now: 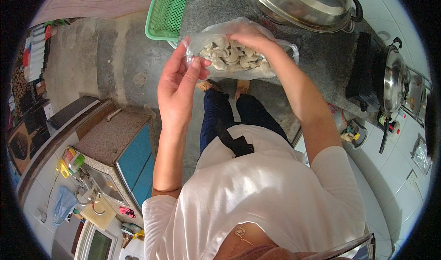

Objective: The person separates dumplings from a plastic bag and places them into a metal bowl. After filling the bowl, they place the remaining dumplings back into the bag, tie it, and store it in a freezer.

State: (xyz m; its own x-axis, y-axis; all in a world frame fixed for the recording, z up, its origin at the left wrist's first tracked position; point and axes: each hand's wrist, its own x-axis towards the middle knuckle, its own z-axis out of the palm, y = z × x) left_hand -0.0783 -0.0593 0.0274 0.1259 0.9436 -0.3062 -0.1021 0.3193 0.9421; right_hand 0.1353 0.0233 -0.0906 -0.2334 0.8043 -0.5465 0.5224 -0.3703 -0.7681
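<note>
A clear plastic bag (220, 74) lies at the front edge of the dark stone counter, its mouth spread wide. Inside are many pale grey-beige, curved pieces of food (234, 56), possibly dried mushrooms or dumplings; which, I cannot tell. My left hand (182, 70) pinches the bag's left rim, thumb and fingers at the plastic. My right hand (248, 36) reaches in at the far side of the bag, its fingertips partly behind the film and close to the pieces. Whether those fingers grip anything is unclear.
A green plastic basket (150, 26) stands at the counter's left end. Beyond the bag sits a large lidded steel wok (303, 8). On the right, a lidded pan (394, 81) rests on a black gas stove (361, 70). A sink (105, 182) and blue cabinets (135, 160) are at lower left.
</note>
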